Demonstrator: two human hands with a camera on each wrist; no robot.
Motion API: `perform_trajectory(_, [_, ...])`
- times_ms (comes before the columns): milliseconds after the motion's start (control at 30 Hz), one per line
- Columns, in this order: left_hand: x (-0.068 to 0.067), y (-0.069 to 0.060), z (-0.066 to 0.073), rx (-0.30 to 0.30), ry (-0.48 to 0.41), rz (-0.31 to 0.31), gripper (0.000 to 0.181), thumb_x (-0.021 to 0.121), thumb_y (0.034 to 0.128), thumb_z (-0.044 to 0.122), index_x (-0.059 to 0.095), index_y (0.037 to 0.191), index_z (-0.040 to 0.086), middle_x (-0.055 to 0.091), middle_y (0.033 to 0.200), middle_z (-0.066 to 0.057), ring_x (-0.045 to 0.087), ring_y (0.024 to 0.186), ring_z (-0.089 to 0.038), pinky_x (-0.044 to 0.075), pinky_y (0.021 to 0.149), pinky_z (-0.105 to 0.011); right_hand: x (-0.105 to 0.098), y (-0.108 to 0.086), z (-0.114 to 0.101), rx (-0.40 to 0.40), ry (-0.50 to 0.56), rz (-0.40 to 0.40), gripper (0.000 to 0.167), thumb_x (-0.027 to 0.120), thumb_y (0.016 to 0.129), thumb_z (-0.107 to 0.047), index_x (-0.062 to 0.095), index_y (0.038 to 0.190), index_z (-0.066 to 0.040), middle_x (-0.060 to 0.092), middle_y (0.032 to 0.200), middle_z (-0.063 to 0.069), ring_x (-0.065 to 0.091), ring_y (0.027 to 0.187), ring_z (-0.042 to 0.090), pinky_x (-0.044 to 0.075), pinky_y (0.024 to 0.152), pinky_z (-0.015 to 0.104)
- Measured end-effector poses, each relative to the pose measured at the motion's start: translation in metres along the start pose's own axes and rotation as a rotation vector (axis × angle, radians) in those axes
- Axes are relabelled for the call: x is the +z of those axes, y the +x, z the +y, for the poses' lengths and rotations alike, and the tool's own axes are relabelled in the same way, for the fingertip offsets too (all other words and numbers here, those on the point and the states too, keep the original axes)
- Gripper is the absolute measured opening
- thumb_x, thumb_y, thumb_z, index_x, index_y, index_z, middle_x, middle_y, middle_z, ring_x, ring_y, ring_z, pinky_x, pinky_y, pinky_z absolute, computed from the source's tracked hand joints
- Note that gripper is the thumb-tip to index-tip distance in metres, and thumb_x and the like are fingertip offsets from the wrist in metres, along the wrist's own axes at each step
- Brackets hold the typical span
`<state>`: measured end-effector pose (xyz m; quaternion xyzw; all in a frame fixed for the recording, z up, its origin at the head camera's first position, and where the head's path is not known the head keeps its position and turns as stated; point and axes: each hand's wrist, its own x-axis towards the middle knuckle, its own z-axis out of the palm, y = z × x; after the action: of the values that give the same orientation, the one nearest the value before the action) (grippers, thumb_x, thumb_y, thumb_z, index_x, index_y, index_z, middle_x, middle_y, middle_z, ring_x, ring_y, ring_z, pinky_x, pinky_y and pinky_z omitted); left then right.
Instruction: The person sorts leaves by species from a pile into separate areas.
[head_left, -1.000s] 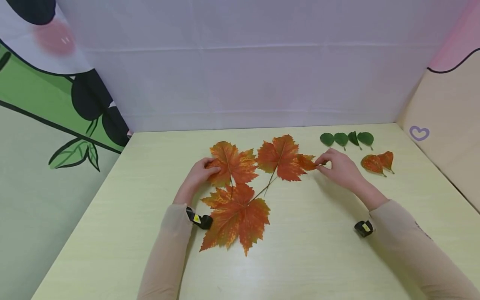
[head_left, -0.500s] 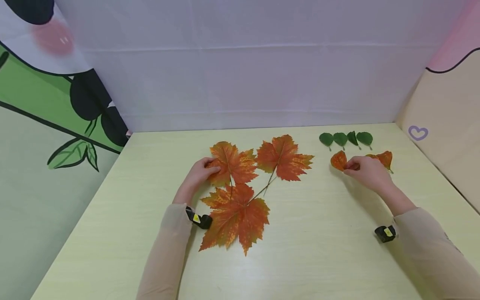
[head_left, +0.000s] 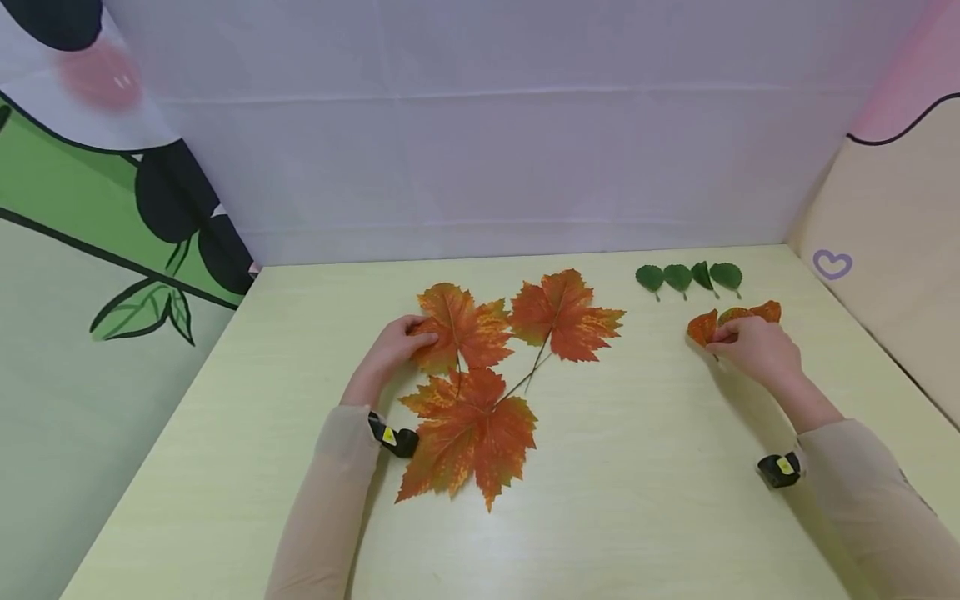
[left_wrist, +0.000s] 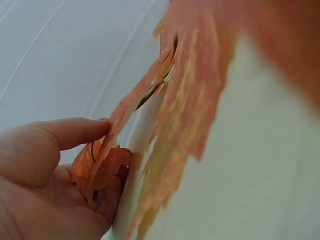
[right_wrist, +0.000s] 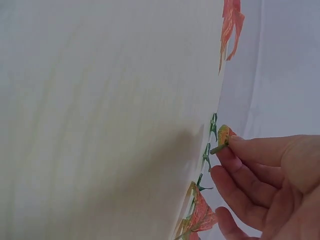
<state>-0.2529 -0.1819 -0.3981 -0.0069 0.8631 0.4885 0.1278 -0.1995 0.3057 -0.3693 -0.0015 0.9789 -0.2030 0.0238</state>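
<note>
Three large orange maple leaves lie on the table: an upper left leaf [head_left: 480, 333], an upper right leaf [head_left: 562, 315] and a lower leaf [head_left: 480, 433]. My left hand [head_left: 390, 346] pinches the outer edge of the upper left one, thumb on top, as the left wrist view shows. With thumb and fingertips, my right hand [head_left: 761, 352] holds a small orange leaf [head_left: 702, 327] by its stem; in the right wrist view this small leaf [right_wrist: 224, 134] stands off the table. Two more small orange leaves [head_left: 768, 311] are just behind that hand, one partly hidden.
Several small green leaves [head_left: 677, 277] form a row at the table's back right. A pale cloth wall [head_left: 480, 183] rises behind the table [head_left: 637, 483]. Printed panels flank both sides. A black wrist camera [head_left: 780, 469] is on the right wrist, another on the left.
My right hand has carried the small orange leaf rightward from beside the upper right maple leaf to the other small orange leaves. My left hand keeps its pinch in the same place.
</note>
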Motion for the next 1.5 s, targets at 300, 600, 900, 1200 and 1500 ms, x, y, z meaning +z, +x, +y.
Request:
perform_trajectory(300, [-0.003,0.000,0.005,-0.018,0.032,-0.017,0.053,0.056,0.0900,0.023,0.038,0.135,0.001,0.042,0.134,-0.018,0.042,0.119,-0.031,0.033,0.102,-0.042,-0.012,-0.002,-0.008,0.090,-0.148,-0.099,0.031,0.053,0.085,-0.031,0.063,0.081,-0.002,0.058,0.072,0.014,0.050,0.063,0.027,0.036,0.050,0.038])
perform_trajectory(600, [-0.009,0.003,0.015,0.009,0.032,0.009,0.047,0.056,0.0895,0.020,0.043,0.130,-0.001,0.047,0.128,-0.018,0.045,0.112,-0.029,0.036,0.097,-0.040,-0.006,0.021,-0.054,0.008,-0.082,-0.119,0.040,0.057,0.086,-0.031,0.059,0.108,0.002,0.062,0.105,0.021,0.058,0.086,0.034,0.045,0.057,0.039])
perform_trajectory(900, [-0.013,0.007,0.025,-0.003,-0.047,0.023,0.047,0.055,0.0900,0.020,0.043,0.131,0.002,0.047,0.128,-0.015,0.046,0.106,-0.025,0.040,0.085,-0.034,0.030,0.056,-0.101,-0.055,-0.015,-0.194,0.057,0.056,0.086,-0.036,0.049,0.120,0.010,0.054,0.119,0.026,0.053,0.101,0.037,0.044,0.080,0.047])
perform_trajectory(1200, [-0.026,0.009,0.026,-0.022,-0.215,0.041,0.050,0.053,0.0912,0.014,0.037,0.136,0.001,0.048,0.119,-0.013,0.054,0.088,-0.011,0.045,0.074,-0.021,0.058,0.072,-0.128,0.039,-0.123,-0.208,0.066,0.057,0.080,-0.054,0.049,0.108,0.005,0.050,0.107,0.022,0.050,0.088,0.031,0.042,0.061,0.038])
perform_trajectory(1500, [-0.069,0.010,0.015,-0.029,-0.296,0.084,0.058,0.055,0.0905,0.014,0.028,0.142,0.004,0.049,0.099,0.004,0.056,0.068,0.002,0.046,0.062,-0.017,0.065,0.073,-0.139,0.081,-0.156,-0.171,0.061,0.063,0.077,-0.053,0.055,0.100,0.003,0.045,0.107,0.021,0.044,0.098,0.035,0.041,0.079,0.048])
